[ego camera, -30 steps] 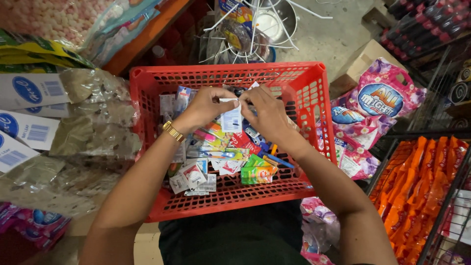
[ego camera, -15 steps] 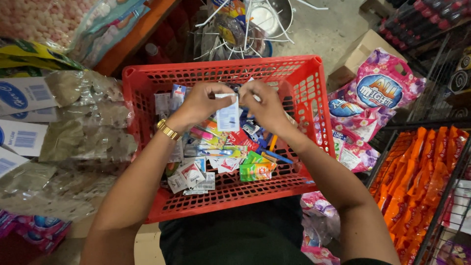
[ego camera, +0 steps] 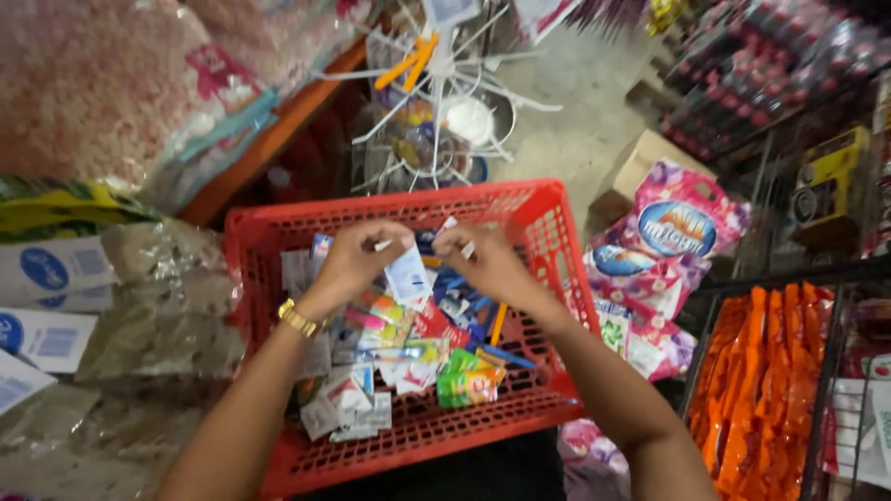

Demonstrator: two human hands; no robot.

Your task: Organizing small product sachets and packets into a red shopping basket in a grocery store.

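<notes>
Both hands meet over the far half of a red perforated plastic basket (ego camera: 548, 232). The left hand (ego camera: 357, 260) pinches a small pale-blue sachet (ego camera: 408, 276), hanging upright; the right hand (ego camera: 487, 260), just beside it, grips a smaller white strip (ego camera: 461, 243). Loose sachets lie below.

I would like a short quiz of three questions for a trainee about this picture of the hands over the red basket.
1. True or false: the red basket holds many small packets.
2. What do the left hand and the right hand hold between them? A) a bottle B) a small white and blue sachet C) a spoon
3. Fill in: on the left wrist sits a gold-coloured ____.

Key
1. True.
2. B. Both hands pinch small sachets above the basket.
3. Watch (or bracelet; the picture is too blurred to be sure).
</notes>
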